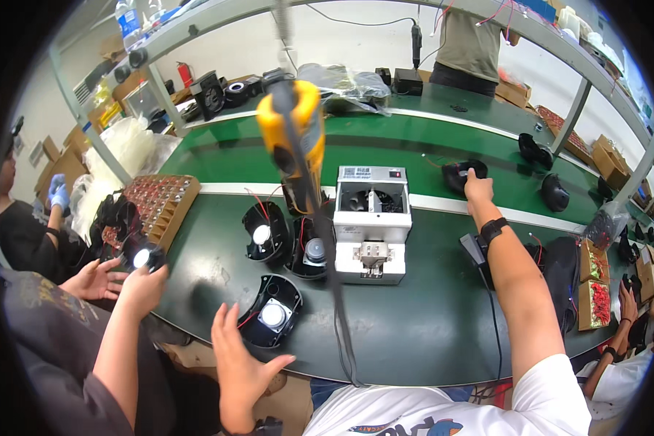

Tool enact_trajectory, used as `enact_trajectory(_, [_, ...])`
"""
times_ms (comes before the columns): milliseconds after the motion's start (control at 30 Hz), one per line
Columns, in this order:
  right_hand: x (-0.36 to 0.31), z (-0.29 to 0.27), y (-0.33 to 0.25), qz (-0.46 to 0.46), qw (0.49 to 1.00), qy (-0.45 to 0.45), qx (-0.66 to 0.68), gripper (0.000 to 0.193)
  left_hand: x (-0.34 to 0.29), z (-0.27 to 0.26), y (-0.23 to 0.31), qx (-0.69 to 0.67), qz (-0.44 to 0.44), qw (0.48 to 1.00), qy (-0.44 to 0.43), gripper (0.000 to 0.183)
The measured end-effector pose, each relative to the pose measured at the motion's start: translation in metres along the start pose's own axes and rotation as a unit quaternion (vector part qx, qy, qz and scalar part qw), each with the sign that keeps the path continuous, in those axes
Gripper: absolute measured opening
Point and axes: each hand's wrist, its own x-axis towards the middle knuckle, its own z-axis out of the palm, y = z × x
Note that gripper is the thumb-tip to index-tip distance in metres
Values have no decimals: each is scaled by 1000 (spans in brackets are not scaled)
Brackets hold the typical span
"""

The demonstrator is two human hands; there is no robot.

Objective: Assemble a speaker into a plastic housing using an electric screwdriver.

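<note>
My right arm reaches far forward, and my right hand [478, 189] is closed on a black curved plastic housing [455, 178] with thin wires, over the green conveyor strip. Near the table's front edge my left hand [241, 367] is open, thumb and fingers spread, holding nothing. Just past its fingers lies a black speaker housing [272, 314] with a round silver-white speaker and a red wire. Two similar units, a left speaker housing [264, 232] and a right speaker housing [311, 251], stand farther back; the right one is partly hidden by a hanging cable.
A white box-shaped machine [371, 225] stands mid-table. Before it hangs a yellow-and-black power tool [296, 131] on a cord. At left, a co-worker's hands [142, 287] hold a speaker part beside a divided cardboard tray [163, 207]. More black housings [554, 192] lie at right.
</note>
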Motion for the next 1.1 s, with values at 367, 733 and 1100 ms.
enact_trajectory(367, [-180, -131, 3, -257, 854, -402, 205, 30, 2, 44, -14, -91, 34, 994, 55, 78])
enact_trajectory(733, [-270, -111, 61, 221, 518, -711, 422, 77, 15, 60, 90, -174, 224, 954, -98, 81])
enact_trajectory(1100, [-271, -126, 75, 107, 737, -480, 464, 69, 31, 85, 140, -107, 202, 955, -188, 90])
